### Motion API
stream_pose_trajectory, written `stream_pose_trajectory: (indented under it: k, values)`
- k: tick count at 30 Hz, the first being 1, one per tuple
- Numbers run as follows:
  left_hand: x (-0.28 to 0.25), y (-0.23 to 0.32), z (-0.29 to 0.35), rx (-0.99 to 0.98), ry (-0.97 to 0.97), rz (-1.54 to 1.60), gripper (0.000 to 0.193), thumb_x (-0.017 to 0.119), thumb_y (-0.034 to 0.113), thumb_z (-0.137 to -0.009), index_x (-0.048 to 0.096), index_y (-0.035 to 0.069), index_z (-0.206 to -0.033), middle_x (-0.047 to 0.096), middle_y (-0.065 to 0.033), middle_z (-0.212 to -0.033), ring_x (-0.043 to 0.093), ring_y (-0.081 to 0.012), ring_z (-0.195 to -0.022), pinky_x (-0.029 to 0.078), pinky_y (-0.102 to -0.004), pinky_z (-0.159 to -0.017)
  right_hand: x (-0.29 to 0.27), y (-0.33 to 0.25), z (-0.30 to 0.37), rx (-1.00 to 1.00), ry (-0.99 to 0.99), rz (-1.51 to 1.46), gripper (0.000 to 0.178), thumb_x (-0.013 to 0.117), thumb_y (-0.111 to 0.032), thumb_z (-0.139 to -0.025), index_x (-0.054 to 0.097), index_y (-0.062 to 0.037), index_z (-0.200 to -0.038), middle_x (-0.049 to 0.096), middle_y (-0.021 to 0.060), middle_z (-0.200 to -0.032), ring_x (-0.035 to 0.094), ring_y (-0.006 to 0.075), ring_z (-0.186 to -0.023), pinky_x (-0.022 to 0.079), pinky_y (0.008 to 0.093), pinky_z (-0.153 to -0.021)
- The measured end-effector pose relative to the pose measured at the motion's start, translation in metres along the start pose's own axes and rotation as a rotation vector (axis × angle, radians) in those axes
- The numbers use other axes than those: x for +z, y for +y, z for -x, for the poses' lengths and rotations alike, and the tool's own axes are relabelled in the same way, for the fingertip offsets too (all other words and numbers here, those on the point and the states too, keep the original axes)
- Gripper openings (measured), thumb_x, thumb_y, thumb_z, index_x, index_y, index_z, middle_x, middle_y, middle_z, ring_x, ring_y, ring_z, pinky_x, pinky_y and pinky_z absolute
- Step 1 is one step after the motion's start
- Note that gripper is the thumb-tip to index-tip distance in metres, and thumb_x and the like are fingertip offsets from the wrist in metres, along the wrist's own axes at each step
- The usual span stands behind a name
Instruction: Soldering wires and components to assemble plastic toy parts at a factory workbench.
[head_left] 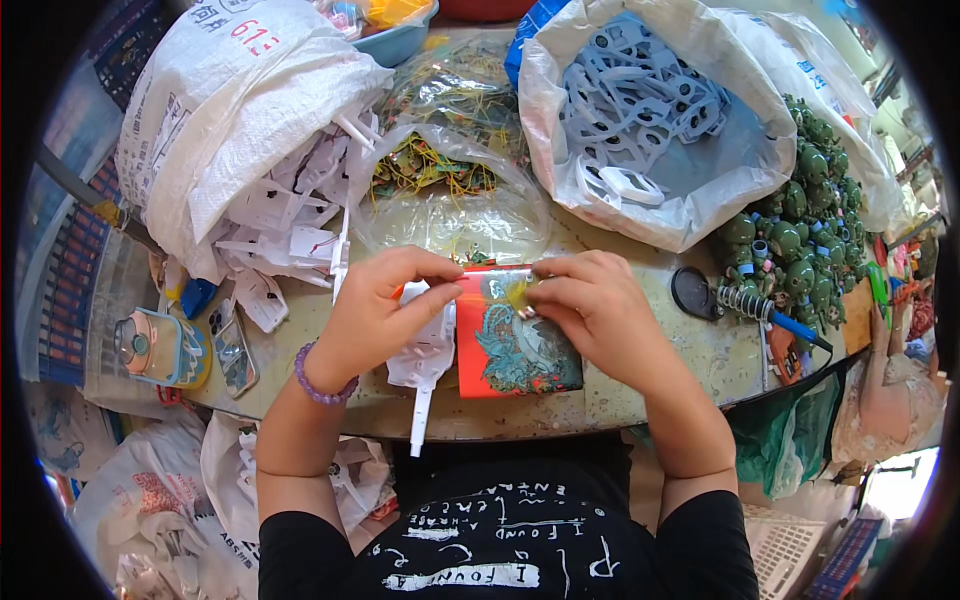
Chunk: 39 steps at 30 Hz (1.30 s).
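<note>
My left hand (385,300) and my right hand (598,308) meet over a red box (470,350) with a worn dark picture on its top. A thin, pale, shiny strip (497,273) runs between the two sets of fingertips, and the left thumb and forefinger are closed at its left end. In the right fingertips is a small piece with yellow wires (518,294); its exact kind is hidden. Beside the box, partly under my left hand, lies a white plastic shell (425,355) with a long narrow stem.
A white sack (240,130) spills white plastic parts at left. Behind my hands lies a clear bag (430,175) of wired circuit boards. An open sack (700,215) holds pale frames. Green moulded parts (800,240), a blue-handled soldering iron (795,325), a phone (232,355) and a bottle (160,345) surround the workspace.
</note>
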<state>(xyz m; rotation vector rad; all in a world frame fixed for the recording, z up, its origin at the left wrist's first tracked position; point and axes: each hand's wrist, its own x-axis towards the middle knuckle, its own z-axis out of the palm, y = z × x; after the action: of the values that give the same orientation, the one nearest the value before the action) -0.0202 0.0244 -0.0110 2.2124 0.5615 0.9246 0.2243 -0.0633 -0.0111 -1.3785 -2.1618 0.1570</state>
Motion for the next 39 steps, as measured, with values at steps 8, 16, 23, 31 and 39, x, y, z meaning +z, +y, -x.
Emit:
stream_pose_trajectory:
  k: [8, 16, 23, 31, 39]
  values:
    - [0.005, -0.010, 0.013, -0.213, 0.049, 0.227, 0.011, 0.067, -0.001, -0.082, 0.066, -0.001, -0.093, 0.067, -0.0065, -0.091, 0.061, -0.0120, -0.084, 0.048, -0.0252, -0.076, -0.008, -0.003, -0.002, 0.070, 0.168, -0.172, 0.015, 0.069, -0.006, -0.078, 0.066, -0.0037, -0.092, 0.063, 0.0111, -0.095, 0.058, 0.0303, -0.090, 0.046, 0.0388, -0.079]
    - [0.006, -0.008, 0.015, -0.186, 0.077, 0.210, 0.011, 0.068, -0.001, -0.080, 0.069, 0.001, -0.091, 0.069, -0.0080, -0.088, 0.063, -0.0144, -0.081, 0.048, -0.0267, -0.073, -0.005, -0.024, -0.013, 0.074, 0.010, 0.124, 0.030, 0.074, -0.024, -0.073, 0.065, -0.0060, -0.096, 0.061, 0.0089, -0.090, 0.056, 0.0289, -0.089, 0.042, 0.0399, -0.082]
    - [0.009, -0.004, 0.014, -0.136, 0.061, 0.129, 0.011, 0.067, 0.000, -0.080, 0.069, 0.001, -0.091, 0.069, -0.0087, -0.088, 0.064, -0.0162, -0.079, 0.048, -0.0267, -0.070, -0.011, -0.006, -0.012, -0.146, -0.102, 0.022, 0.026, 0.068, -0.005, -0.074, 0.066, -0.0089, -0.099, 0.063, 0.0077, -0.106, 0.056, 0.0295, -0.104, 0.040, 0.0434, -0.095]
    - [0.011, -0.001, 0.015, -0.146, 0.105, 0.104, 0.012, 0.064, 0.001, -0.081, 0.067, 0.003, -0.093, 0.068, -0.0051, -0.088, 0.059, -0.0093, -0.074, 0.044, -0.0234, -0.062, 0.001, -0.018, -0.004, -0.041, -0.078, -0.096, 0.035, 0.077, -0.023, -0.072, 0.066, -0.0068, -0.102, 0.063, 0.0070, -0.108, 0.056, 0.0301, -0.104, 0.039, 0.0448, -0.097]
    - [0.017, -0.004, 0.017, -0.140, 0.136, 0.197, 0.012, 0.059, -0.001, -0.083, 0.061, 0.002, -0.095, 0.068, -0.0042, -0.087, 0.058, -0.0070, -0.072, 0.044, -0.0214, -0.063, 0.008, -0.016, -0.005, -0.009, -0.065, -0.119, 0.037, 0.075, -0.020, -0.075, 0.064, -0.0081, -0.108, 0.062, 0.0077, -0.118, 0.055, 0.0286, -0.115, 0.033, 0.0507, -0.105]
